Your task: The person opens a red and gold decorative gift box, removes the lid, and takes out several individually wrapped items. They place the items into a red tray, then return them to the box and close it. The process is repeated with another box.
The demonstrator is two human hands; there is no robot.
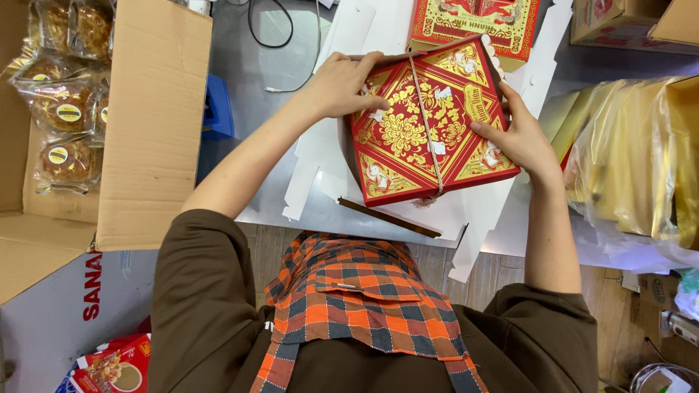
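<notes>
A red and gold square gift box (pixel 429 124) with flower patterns and a cord down its middle is tilted above the grey table (pixel 247 65). My left hand (pixel 342 84) grips its upper left edge, fingers curled over the top. My right hand (pixel 513 135) holds its right side, with fingers pressed on the lid. Under the box lie flat white die-cut cardboard sheets (pixel 320 156).
A large open carton (pixel 153 124) at the left holds wrapped round cakes (pixel 65 109). Another red and gold box (pixel 473 22) lies at the top. Gold trays in clear plastic (pixel 633 160) sit at the right. A black cable (pixel 269 29) crosses the table.
</notes>
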